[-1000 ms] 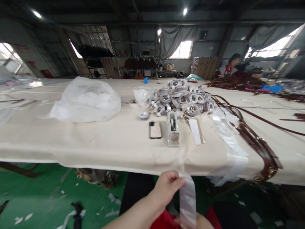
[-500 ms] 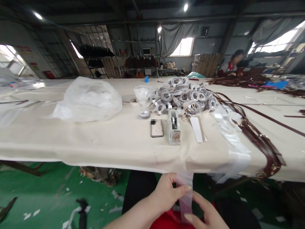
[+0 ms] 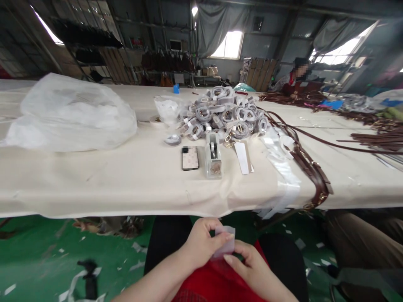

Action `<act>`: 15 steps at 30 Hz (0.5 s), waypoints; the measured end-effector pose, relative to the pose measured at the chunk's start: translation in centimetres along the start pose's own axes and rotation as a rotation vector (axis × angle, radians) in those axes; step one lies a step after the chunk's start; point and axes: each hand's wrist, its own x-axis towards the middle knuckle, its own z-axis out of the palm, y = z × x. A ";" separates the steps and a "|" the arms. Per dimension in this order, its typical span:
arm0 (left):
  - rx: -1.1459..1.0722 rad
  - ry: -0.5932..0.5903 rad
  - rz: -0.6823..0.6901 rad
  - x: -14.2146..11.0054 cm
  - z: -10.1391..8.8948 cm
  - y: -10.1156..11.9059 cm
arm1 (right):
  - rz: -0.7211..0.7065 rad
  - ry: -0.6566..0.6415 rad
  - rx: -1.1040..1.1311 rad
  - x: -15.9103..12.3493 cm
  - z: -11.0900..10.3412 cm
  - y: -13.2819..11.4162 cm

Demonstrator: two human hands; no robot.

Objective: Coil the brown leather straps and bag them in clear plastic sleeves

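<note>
- L hand [image 3: 203, 242]: thumb on front face of translucent plastic strip [image 3: 227, 247], fingers curled behind; closed in a pinch, strip gripped nr top.
- R hand [image 3: 248, 264]: half-curled, thumb & forefinger a little apart, tips at lower R part of strip; firm hold or mere touch, cannot tell.
- Strip: short visible length, btwn both hands, above red garment [image 3: 217, 281] on lap, just off table edge.
- Cream-covered table [image 3: 110, 180], directly beyond hands.
- Tape dispenser [image 3: 213, 157], nr front, approx. in line w/ hands.
- Flat rect. item [image 3: 190, 158], dark-edged, top pixelated; just L of dispenser.
- White & tan card slips [image 3: 243, 158], R of dispenser, overlapping.
- Pile of wrapped coiled straps [image 3: 220, 113], gold-tone hardware showing; behind dispenser. Single wrapped coil [image 3: 172, 139], apart, front L of pile.
- Clear plastic strips [image 3: 286, 178], R side, hanging over edge; alongside, brown straps [image 3: 316, 180] w/ gold-tone buckles.
- Lg. translucent bag [image 3: 78, 113], bulging, far L; sm. clear bag [image 3: 168, 110], beside pile.
- Sm. blue item [image 3: 176, 88], table's far side.
- Co-worker [image 3: 288, 84], back R, behind brown strap heap [image 3: 289, 97].
- Green floor [image 3: 40, 251], w/ scattered scraps.
</note>
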 end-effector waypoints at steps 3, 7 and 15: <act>-0.019 0.000 -0.018 -0.1 0.4 0.1 | -0.004 0.013 0.017 0.0 0.0 -0.1; -0.004 0.014 -0.067 0.0 0.8 0.2 | -0.024 0.022 0.025 0.0 0.1 0.1; 0.158 -0.186 0.102 1.1 1.7 -0.8 | -0.023 0.090 0.263 0.2 -0.1 1.4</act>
